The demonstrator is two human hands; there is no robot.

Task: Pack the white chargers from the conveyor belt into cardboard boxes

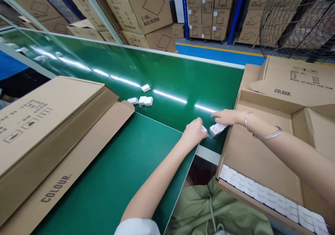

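Note:
My left hand [194, 134] is closed around a small white plug charger [204, 130] at the near edge of the green belt. Just to its right, my right hand [227, 117] is over a short row of white plug chargers [217, 129], gripping them from above with its fingers pointing left. Its thumb is hidden. Beside my right forearm lies an open cardboard carton [261, 141]. Packed rows of white chargers [272, 196] line its near side.
More loose chargers [145, 101] lie mid-belt, with others far left. The green conveyor belt [167, 74] runs across. A second carton [47, 123] with raised flaps stands on the green side table [110, 179]. Stacked boxes [146, 12] and a wire fan guard [295, 19] are behind.

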